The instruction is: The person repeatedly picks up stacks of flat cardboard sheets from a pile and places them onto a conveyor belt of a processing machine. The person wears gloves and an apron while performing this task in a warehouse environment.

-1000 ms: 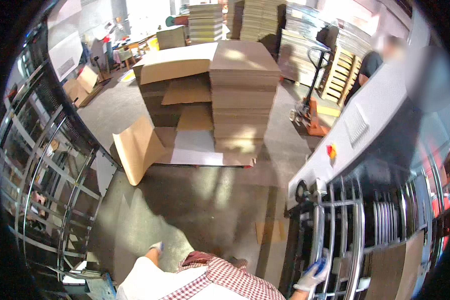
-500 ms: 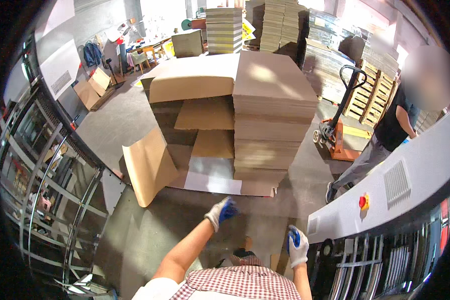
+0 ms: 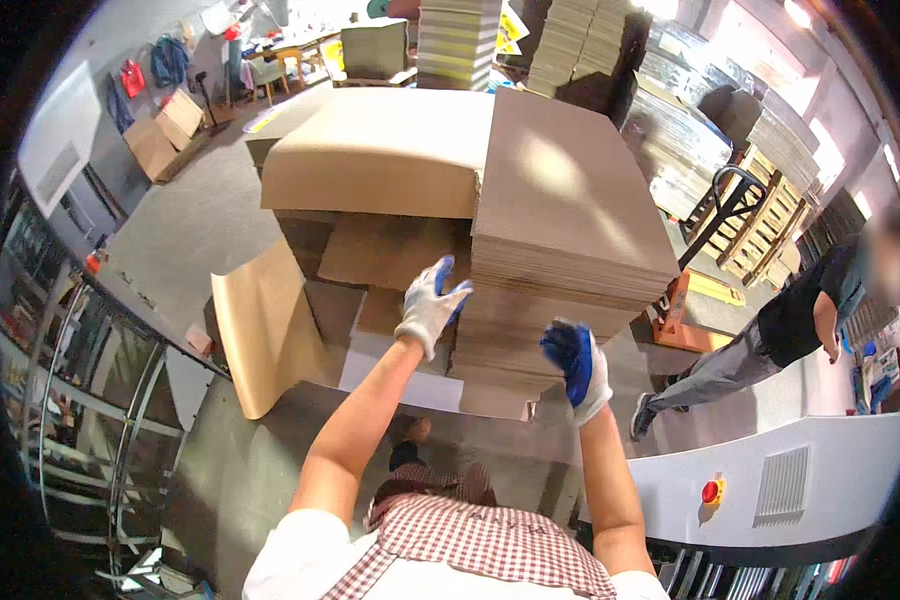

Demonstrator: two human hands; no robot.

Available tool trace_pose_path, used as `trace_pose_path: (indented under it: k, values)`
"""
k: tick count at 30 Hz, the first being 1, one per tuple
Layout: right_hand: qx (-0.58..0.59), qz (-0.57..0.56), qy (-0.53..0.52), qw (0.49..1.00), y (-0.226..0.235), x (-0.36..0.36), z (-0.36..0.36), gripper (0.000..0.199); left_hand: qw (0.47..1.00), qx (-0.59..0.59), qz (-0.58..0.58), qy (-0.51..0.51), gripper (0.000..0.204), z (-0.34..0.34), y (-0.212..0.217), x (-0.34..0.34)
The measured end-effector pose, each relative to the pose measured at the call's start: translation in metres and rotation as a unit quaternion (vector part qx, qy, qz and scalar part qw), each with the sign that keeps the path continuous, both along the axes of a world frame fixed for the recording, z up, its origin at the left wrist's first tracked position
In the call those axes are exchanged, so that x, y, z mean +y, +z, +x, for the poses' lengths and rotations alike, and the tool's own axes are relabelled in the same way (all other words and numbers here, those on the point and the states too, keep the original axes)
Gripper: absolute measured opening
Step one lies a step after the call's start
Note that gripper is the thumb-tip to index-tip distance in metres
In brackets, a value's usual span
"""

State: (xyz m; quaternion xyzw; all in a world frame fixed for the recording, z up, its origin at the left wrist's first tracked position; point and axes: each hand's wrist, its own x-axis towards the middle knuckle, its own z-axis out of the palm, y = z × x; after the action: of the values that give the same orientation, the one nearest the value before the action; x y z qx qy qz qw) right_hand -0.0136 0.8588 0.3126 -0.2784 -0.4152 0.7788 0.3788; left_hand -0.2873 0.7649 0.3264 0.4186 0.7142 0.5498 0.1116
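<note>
Both my hands wear white gloves with blue palms and reach forward, holding nothing that shows. My left hand is open, thumb and fingers apart, in front of the gap left of a tall stack of cardboard sheets. Lower and farther right, my right hand has its fingers stretched out, slightly blurred, before the stack's front side. Left of the stack, a large brown sheet lies on top with its front edge bent down. Beneath it, loose cardboard pieces jut out, above a white sheet near the floor.
A curled brown sheet leans at the left. Metal racks line the left side. On the right are a grey machine housing with a red knob, a person, an orange pallet jack and wooden pallets.
Both my hands have risen and moved forward toward the stacks, the right one also shifting slightly left. My view has come closer to the cardboard. The person at right appears lower in the picture.
</note>
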Motion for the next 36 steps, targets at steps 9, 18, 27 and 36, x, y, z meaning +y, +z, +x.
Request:
trace_pose_path:
  k: [9, 18, 27, 36]
  values:
    - [-0.072, -0.123, -0.028, 0.989, 0.020, 0.085, -0.096, 0.056, 0.949, 0.296, -0.097, 0.038, 0.078, -0.045, -0.016, 0.104]
    - [-0.154, -0.141, -0.072, 0.975, 0.057, 0.091, -0.135, 0.073, 0.949, 0.308, 0.066, 0.009, 0.059, -0.069, 0.017, 0.106]
    - [-0.152, -0.150, -0.178, 0.961, 0.084, 0.092, -0.145, 0.048, 0.980, 0.114, 0.070, -0.148, 0.057, -0.107, 0.018, 0.111]
    - [-0.208, -0.128, -0.164, 0.956, 0.075, 0.088, -0.141, 0.059, 0.988, -0.009, 0.030, -0.149, 0.036, -0.119, 0.025, 0.143]
